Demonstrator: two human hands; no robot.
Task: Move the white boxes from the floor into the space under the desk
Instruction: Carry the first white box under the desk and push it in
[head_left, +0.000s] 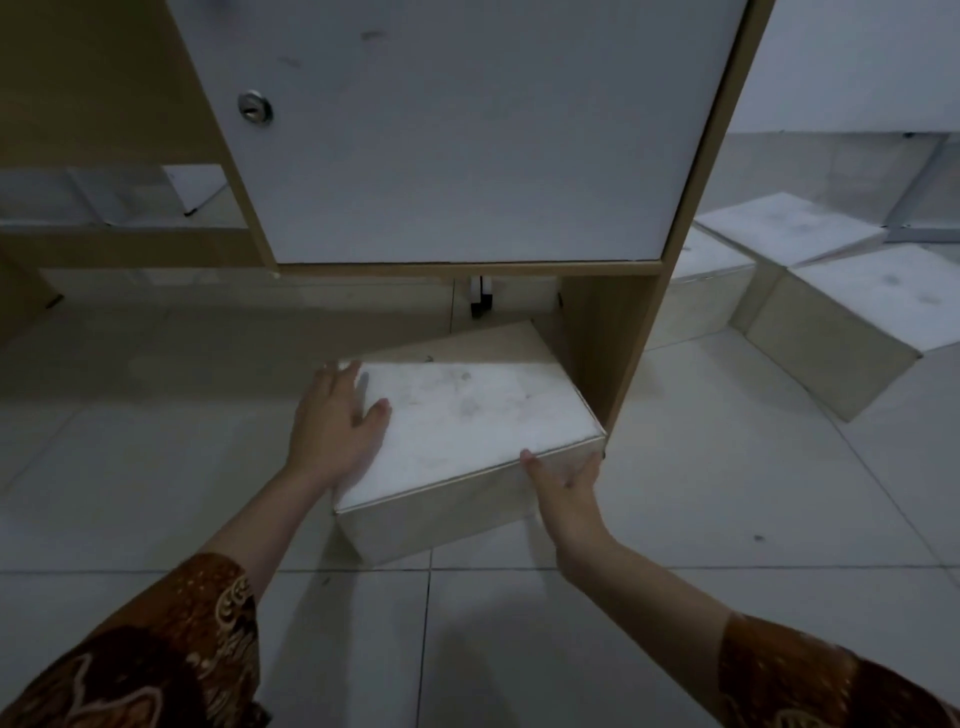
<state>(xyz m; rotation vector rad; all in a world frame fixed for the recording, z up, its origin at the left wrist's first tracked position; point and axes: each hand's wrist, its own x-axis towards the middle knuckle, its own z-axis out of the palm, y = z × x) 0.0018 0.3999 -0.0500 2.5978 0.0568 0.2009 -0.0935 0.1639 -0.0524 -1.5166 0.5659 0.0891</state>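
Note:
A white box (467, 431) lies on the tiled floor, skewed, with its far end partly inside the low opening under the desk cabinet (467, 156). My left hand (335, 431) lies flat on the box's top left edge, fingers spread. My right hand (563, 483) presses against the near right corner of its front side, thumb on the top edge. Behind it, deeper in the opening, another pale box (483, 340) shows in part. Two more white boxes (789, 228) (862, 312) sit on the floor to the right of the desk.
The cabinet's wooden side panel (649, 338) stands right beside the box's far right corner. A white door with a round lock (254, 107) hangs above the opening. At the left, under the desk, are a wide open space and pale boxes (130, 197) at the back.

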